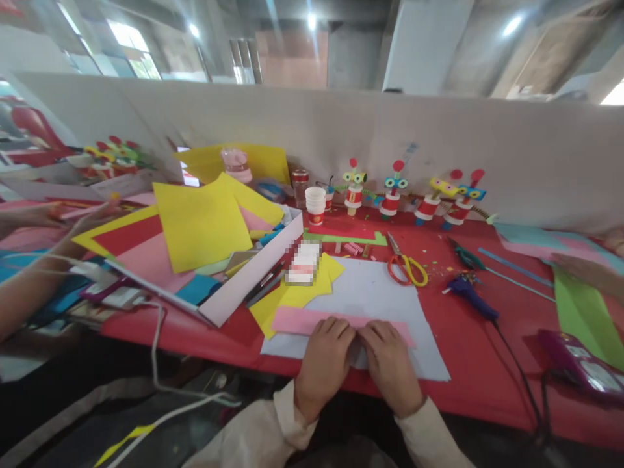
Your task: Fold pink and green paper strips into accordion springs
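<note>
A long pink paper strip (pixel 295 321) lies crosswise on a large pale sheet (pixel 385 289) at the table's near edge. My left hand (pixel 327 357) and my right hand (pixel 390 364) sit side by side at its middle, fingers curled over its near edge. Both thumbs are hidden, and the fingertips of the two hands almost meet. Under the strip's left end are yellow paper pieces (pixel 273 311). Scissors (pixel 407 268) with red and yellow handles rest at the pale sheet's upper right corner.
A white box (pixel 258 276) of coloured paper stands left. Paper cups (pixel 316 201) and several cup figures (pixel 353 195) line the back. On the right lie a glue gun (pixel 470 296), pliers (pixel 465 255) and a purple device (pixel 582 364). Other people's arms (pixel 29 286) reach in from both sides.
</note>
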`<state>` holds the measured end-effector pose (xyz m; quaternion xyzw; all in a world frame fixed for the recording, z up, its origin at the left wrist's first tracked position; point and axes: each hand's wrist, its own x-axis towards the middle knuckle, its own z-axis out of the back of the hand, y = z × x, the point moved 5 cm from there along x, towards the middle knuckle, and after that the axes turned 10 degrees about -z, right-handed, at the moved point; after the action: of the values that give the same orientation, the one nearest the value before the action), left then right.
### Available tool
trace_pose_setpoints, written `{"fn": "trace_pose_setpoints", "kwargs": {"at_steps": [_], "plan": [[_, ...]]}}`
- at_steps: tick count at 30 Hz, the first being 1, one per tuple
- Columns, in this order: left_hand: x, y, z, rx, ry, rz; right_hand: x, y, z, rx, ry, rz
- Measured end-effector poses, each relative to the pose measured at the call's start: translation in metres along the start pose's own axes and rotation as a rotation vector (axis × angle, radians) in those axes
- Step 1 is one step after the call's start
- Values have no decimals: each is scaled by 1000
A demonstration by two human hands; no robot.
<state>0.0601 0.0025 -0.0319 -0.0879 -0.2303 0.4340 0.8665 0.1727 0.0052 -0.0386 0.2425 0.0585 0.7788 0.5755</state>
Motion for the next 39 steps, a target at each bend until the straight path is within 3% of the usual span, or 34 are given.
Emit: {"fn": "trace_pose_setpoints", "kwargs": {"at_steps": [6, 16, 28, 35, 39], "plan": [[3, 2, 3, 41, 75, 32, 3, -3, 0, -13, 34, -10], [4, 2, 4, 71, 88, 30, 5, 8, 0, -131, 47, -72], [-22, 57, 34, 80, -17, 176, 2, -23, 15, -66, -14, -94], [-27, 77, 48, 84, 49, 190, 6, -45, 28, 12, 98, -194], [-18, 63, 49, 248, 102, 134, 14, -31, 30, -30, 196, -214]]}}
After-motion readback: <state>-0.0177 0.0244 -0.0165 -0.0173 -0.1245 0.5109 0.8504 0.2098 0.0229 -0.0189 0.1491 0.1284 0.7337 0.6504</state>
